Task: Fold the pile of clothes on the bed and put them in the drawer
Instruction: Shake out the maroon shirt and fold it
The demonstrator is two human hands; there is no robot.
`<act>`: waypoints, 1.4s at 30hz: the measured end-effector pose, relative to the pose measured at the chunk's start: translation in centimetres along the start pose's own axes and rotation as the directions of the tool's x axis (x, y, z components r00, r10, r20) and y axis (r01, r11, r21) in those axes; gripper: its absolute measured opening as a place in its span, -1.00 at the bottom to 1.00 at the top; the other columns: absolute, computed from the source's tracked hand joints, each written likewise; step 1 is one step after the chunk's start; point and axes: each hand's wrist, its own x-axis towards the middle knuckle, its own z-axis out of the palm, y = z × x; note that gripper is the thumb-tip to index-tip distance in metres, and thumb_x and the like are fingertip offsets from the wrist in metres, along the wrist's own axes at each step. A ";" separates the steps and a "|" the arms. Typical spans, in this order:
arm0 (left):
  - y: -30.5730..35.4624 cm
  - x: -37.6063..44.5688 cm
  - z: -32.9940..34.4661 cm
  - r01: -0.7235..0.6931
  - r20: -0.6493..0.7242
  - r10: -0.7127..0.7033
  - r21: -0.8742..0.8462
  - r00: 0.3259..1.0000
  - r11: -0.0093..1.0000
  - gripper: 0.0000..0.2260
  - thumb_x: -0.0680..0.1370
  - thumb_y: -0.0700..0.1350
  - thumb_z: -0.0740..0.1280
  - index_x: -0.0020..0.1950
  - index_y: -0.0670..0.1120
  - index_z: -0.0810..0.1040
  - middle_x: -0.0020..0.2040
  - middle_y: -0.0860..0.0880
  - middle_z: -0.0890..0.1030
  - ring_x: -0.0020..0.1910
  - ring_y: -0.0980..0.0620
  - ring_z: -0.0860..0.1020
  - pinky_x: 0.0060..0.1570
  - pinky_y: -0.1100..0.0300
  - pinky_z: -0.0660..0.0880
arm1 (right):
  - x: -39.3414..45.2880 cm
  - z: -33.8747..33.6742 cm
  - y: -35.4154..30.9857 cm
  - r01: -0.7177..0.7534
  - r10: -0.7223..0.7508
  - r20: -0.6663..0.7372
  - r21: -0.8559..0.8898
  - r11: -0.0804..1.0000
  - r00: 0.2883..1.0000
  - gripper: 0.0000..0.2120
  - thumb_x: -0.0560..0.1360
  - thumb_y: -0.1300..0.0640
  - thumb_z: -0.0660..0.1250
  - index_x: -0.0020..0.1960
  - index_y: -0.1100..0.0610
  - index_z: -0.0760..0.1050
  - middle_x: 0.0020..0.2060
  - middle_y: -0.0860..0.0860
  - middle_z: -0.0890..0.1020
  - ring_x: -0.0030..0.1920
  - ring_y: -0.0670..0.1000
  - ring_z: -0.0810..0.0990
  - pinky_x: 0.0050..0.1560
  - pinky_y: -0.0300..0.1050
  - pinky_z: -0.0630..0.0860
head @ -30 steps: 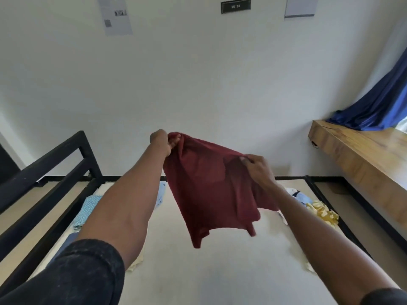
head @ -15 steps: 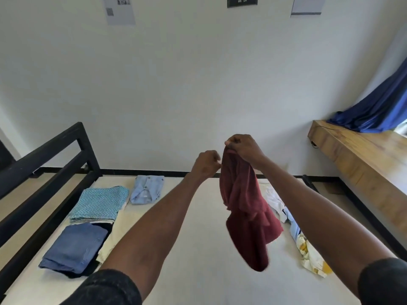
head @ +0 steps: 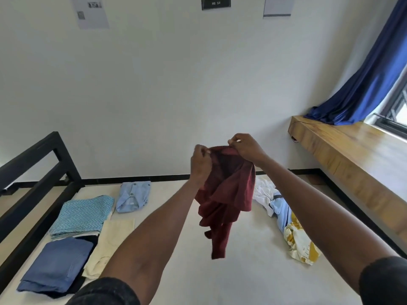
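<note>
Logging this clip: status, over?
Left hand and right hand pinch dark red cloth garment, bunched, hanging above white mattress. Nothing in the way.

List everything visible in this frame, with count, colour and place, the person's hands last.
shirt: 1, maroon, held up over the bed
folded clothes: several, blue, cream, dark, bed's left side
unfolded clothes: a few, white, light blue, yellow print, bed's right side
bed: 1, white mattress, black frame
ledge: 1, wooden, right, below window
curtain: 1, blue, right
wall papers: 2, white, wall top
sign: 1, black, wall top
left hand: 1, grips shirt's top edge
right hand: 1, pinches shirt's top edge
</note>
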 end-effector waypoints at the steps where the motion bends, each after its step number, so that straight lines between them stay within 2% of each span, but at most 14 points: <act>1: 0.2 0.6 -0.3 0.057 -0.015 -0.058 -0.063 0.998 0.996 -0.93 0.59 -0.26 0.17 -0.01 -0.12 0.42 -0.17 0.02 0.49 -0.19 0.03 0.45 -0.20 0.26 0.34 | -0.2 -0.1 0.3 -0.001 0.004 0.039 -0.061 0.998 0.999 -0.68 0.60 -0.06 0.29 -0.13 0.17 0.58 -0.32 -0.04 0.56 -0.32 -0.12 0.49 -0.19 -0.15 0.36; 4: 2.0 2.8 -1.4 0.089 0.115 -0.085 -0.036 0.990 0.995 -0.88 0.57 -0.25 0.17 -0.04 -0.07 0.46 -0.15 -0.01 0.52 -0.15 -0.01 0.47 -0.18 0.16 0.35 | -1.2 -0.5 1.4 0.011 0.013 0.189 -0.122 0.993 0.982 -0.65 0.53 -0.23 0.34 -0.07 0.06 0.62 -0.25 -0.10 0.61 -0.23 -0.17 0.54 -0.17 -0.22 0.42; 6: 4.0 4.2 -2.8 0.019 0.254 -0.021 0.011 0.967 1.000 -0.89 0.57 -0.20 0.25 -0.12 -0.05 0.52 -0.18 0.02 0.55 -0.15 0.02 0.48 -0.18 0.18 0.37 | -1.3 -1.0 2.0 0.055 -0.017 0.285 -0.125 0.991 0.958 -0.74 0.44 -0.09 0.50 0.02 0.03 0.59 -0.16 -0.06 0.65 -0.17 -0.11 0.58 -0.13 -0.21 0.45; 8: 5.6 5.7 -4.7 -0.060 0.398 0.020 0.090 0.917 0.994 -0.91 0.52 -0.10 0.42 -0.12 -0.10 0.59 -0.18 0.01 0.58 -0.17 0.07 0.51 -0.15 0.23 0.41 | -0.9 -1.0 2.5 0.101 -0.061 0.270 -0.134 0.986 0.961 -0.82 0.41 0.10 0.53 -0.08 0.09 0.56 -0.25 0.03 0.61 -0.22 -0.01 0.54 -0.16 -0.13 0.41; 12: 7.6 8.0 -7.5 -0.191 0.614 -0.026 0.285 0.789 0.939 -0.82 0.40 -0.17 0.56 -0.05 -0.17 0.65 -0.18 -0.04 0.61 -0.18 0.09 0.53 -0.14 0.28 0.43 | -0.7 -1.2 2.3 0.077 -0.081 0.204 0.030 0.997 0.976 -0.87 0.42 0.12 0.50 -0.14 0.19 0.65 -0.26 0.18 0.64 -0.27 -0.06 0.55 -0.16 -0.12 0.44; 16: 8.5 9.1 -8.7 -0.201 0.625 -0.013 0.271 0.781 0.941 -0.89 0.51 -0.18 0.45 0.00 -0.16 0.70 -0.09 -0.03 0.69 -0.12 0.15 0.59 0.01 0.30 0.48 | -1.0 -1.2 1.5 0.047 -0.080 0.147 0.215 0.976 0.986 -0.81 0.42 0.19 0.52 0.03 0.09 0.68 -0.18 0.09 0.70 -0.24 -0.11 0.63 -0.17 -0.26 0.52; 19: 8.5 9.4 -9.3 -0.158 0.607 -0.043 0.273 0.794 0.949 -0.90 0.55 -0.19 0.39 -0.03 -0.16 0.71 -0.07 -0.08 0.70 -0.11 0.11 0.60 0.03 0.24 0.49 | -0.6 -1.0 1.0 0.061 -0.082 0.073 0.254 0.965 0.994 -0.90 0.44 0.18 0.51 -0.07 0.13 0.61 -0.26 0.06 0.63 -0.27 -0.08 0.55 -0.22 -0.21 0.44; 22: 8.2 9.4 -9.6 -0.092 0.557 -0.029 0.188 0.830 0.978 -0.89 0.53 -0.27 0.37 -0.15 -0.16 0.68 -0.18 -0.06 0.66 -0.16 0.09 0.56 -0.04 0.23 0.45 | -0.4 -1.0 0.5 0.060 -0.090 0.108 0.258 0.964 0.990 -0.87 0.48 0.15 0.47 -0.19 0.15 0.56 -0.32 0.00 0.53 -0.30 -0.10 0.44 -0.25 -0.21 0.34; 26: 6.6 8.7 -9.6 0.040 0.466 -0.030 -0.012 0.884 0.999 -0.91 0.54 -0.33 0.36 -0.04 -0.27 0.66 -0.19 -0.09 0.65 -0.22 0.10 0.59 -0.18 0.35 0.52 | -0.5 -0.8 -0.1 0.054 -0.102 0.129 0.334 0.941 0.986 -0.89 0.48 0.17 0.46 -0.14 0.19 0.58 -0.14 0.16 0.68 -0.15 -0.05 0.56 -0.06 -0.15 0.42; 30: 5.8 8.2 -9.2 0.042 0.362 -0.049 0.028 0.931 0.999 -0.89 0.58 -0.32 0.31 0.00 -0.28 0.63 -0.22 -0.10 0.61 -0.25 0.07 0.55 -0.26 0.34 0.53 | -0.2 -0.9 -0.8 0.040 -0.114 0.141 0.444 0.895 0.983 -0.84 0.51 0.18 0.43 -0.20 0.19 0.52 -0.30 0.07 0.58 -0.23 0.00 0.53 -0.13 -0.10 0.49; 33: 5.5 7.8 -8.2 0.074 0.316 -0.098 0.085 0.944 0.994 -0.79 0.62 -0.29 0.19 -0.11 -0.17 0.58 -0.23 -0.06 0.56 -0.24 0.04 0.49 -0.23 0.22 0.44 | 0.1 0.0 -2.3 0.041 -0.071 0.105 0.258 0.965 0.992 -0.80 0.60 0.07 0.31 -0.11 0.19 0.49 -0.33 0.01 0.54 -0.33 -0.03 0.43 -0.28 -0.17 0.35; 35: 5.1 7.3 -7.8 0.070 0.287 -0.103 0.122 0.952 0.990 -0.77 0.63 -0.23 0.15 -0.08 -0.11 0.58 -0.13 -0.03 0.57 -0.13 0.03 0.50 -0.18 0.19 0.39 | 0.2 0.8 -3.1 0.033 -0.048 0.086 0.168 0.985 0.995 -0.68 0.62 -0.08 0.26 -0.08 0.19 0.51 -0.28 -0.03 0.55 -0.28 -0.05 0.48 -0.23 -0.17 0.38; 38: 4.5 6.8 -8.6 0.039 0.376 -0.091 0.143 0.922 0.989 -0.74 0.60 0.09 0.32 0.06 -0.10 0.57 -0.02 -0.01 0.62 -0.07 0.05 0.55 -0.13 0.20 0.43 | 0.6 0.3 -3.1 -0.006 -0.022 0.229 0.118 0.993 0.973 -0.56 0.45 -0.31 0.38 -0.05 0.09 0.54 -0.16 -0.05 0.66 -0.19 -0.05 0.61 -0.12 -0.13 0.50; 42: 3.5 7.1 -10.2 -0.007 0.558 -0.067 0.130 0.827 0.992 -0.79 0.41 -0.10 0.56 -0.08 -0.11 0.58 -0.23 0.00 0.62 -0.23 0.08 0.54 -0.22 0.24 0.43 | 1.3 -1.5 -1.8 -0.014 0.003 0.416 0.024 1.000 0.909 -0.71 0.33 0.14 0.58 -0.02 0.13 0.56 -0.20 0.04 0.66 -0.21 0.00 0.61 -0.12 -0.09 0.51</act>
